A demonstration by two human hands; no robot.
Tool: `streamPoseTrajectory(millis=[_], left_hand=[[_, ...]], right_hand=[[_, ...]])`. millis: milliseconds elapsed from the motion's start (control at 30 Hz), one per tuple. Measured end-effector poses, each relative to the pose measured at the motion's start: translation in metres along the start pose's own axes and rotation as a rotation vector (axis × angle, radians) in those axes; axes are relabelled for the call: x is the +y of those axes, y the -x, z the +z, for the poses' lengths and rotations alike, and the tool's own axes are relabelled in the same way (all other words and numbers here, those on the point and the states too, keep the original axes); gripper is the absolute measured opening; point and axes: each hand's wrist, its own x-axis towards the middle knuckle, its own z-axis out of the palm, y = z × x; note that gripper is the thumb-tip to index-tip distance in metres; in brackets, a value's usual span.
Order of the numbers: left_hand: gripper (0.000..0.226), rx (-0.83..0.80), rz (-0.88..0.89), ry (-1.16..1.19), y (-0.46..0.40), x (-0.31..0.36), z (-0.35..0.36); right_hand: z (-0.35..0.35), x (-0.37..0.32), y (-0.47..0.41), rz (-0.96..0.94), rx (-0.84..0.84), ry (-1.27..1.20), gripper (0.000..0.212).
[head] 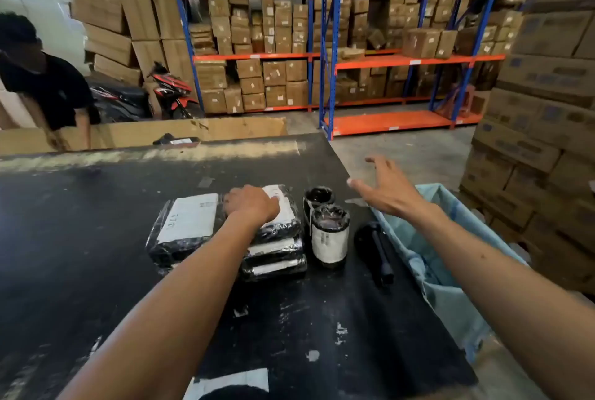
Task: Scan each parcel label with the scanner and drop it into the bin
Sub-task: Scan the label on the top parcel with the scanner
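Black-wrapped parcels with white labels lie in the middle of the black table. My left hand rests on the top parcel of a stack, fingers bent over its label. Left of the stack lies a flat parcel. Two round wrapped parcels stand to the right. The black scanner lies on the table near the right edge. My right hand hovers open, fingers spread, above the table edge and the light blue bin bag, holding nothing.
Another person in black leans over a large cardboard box behind the table. Stacked cartons rise at the right beside the bin. Orange and blue shelving full of boxes lines the back. A parked motorbike stands at the back left.
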Motion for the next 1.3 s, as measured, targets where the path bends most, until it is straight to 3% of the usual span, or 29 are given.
streamPoseTrajectory(millis=[233, 433, 533, 733, 867, 967, 1067, 1300], left_hand=[[0.114, -0.146, -0.094, 0.020, -0.020, -0.011, 0.030], [0.110, -0.172, -0.061, 0.079, -0.017, -0.012, 0.011], [0.129, -0.189, -0.104, 0.144, -0.028, -0.022, 0.021], [0.146, -0.186, -0.063, 0.509, -0.015, -0.020, 0.038], [0.137, -0.134, -0.049, 0.632, 0.002, -0.021, 0.037], [0.130, -0.155, 0.011, 0.649, 0.016, -0.025, 0.031], [0.140, -0.143, 0.052, 0.676, 0.021, -0.035, 0.030], [0.120, 0.087, 0.130, 0.811, 0.054, -0.022, 0.032]], right_hand=[[0.066, 0.083, 0.029, 0.306, -0.165, 0.048, 0.088], [0.106, 0.116, 0.028, 0.394, -0.173, -0.082, 0.089], [0.118, 0.120, 0.016, 0.418, -0.126, -0.210, 0.082], [0.126, 0.129, 0.001, 0.484, -0.096, -0.480, 0.067], [0.116, 0.137, -0.001, 0.525, -0.053, -0.690, 0.048], [0.095, 0.134, 0.001, 0.479, -0.021, -0.768, 0.041], [0.073, 0.124, 0.003, 0.392, -0.043, -0.871, 0.044], [0.038, 0.054, 0.018, 0.153, -0.239, -1.119, 0.059]])
